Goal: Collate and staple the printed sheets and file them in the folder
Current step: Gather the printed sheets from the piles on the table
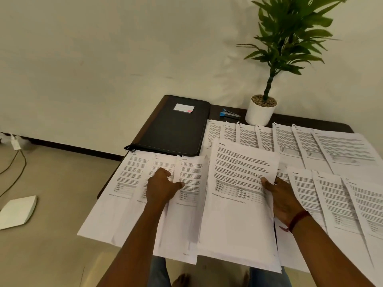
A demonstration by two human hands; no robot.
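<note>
So we're looking down over the table [323, 123] and it's pretty much buried. Sheets [290, 141] are lying in two overlapping rows, one along the far side and one nearer us, all printed with blocks of text and a small grid.

Our right hand [284, 201] is holding a stack [238, 204] by its right edge, thumb on top of the page and fingers tucked underneath. The stack is sitting raised over the middle of the near row, with its bottom edge hanging past the front of the table. The top page is showing a heading that starts with "Section" (the rest is too blurry for us to read).

Our left hand [163, 189] is working on the left end of the near row. Its fingers are curling and the thumb is pressing down, pinching the left edge of a loose sheet [188, 214] that is lifting off its neighbours, just beside the stack.

The folder [174, 129] is lying shut on the far left corner, black with a small card on its cover, touching the sheets in front of it. The blue stapler [229, 113] is sitting between the folder and a white plant pot [260, 112], well away from both hands.

A red thread [298, 219] is circling our right wrist. Down on the floor to the left, a flat white box [17, 212] and some cables [18, 162] are lying around.
</note>
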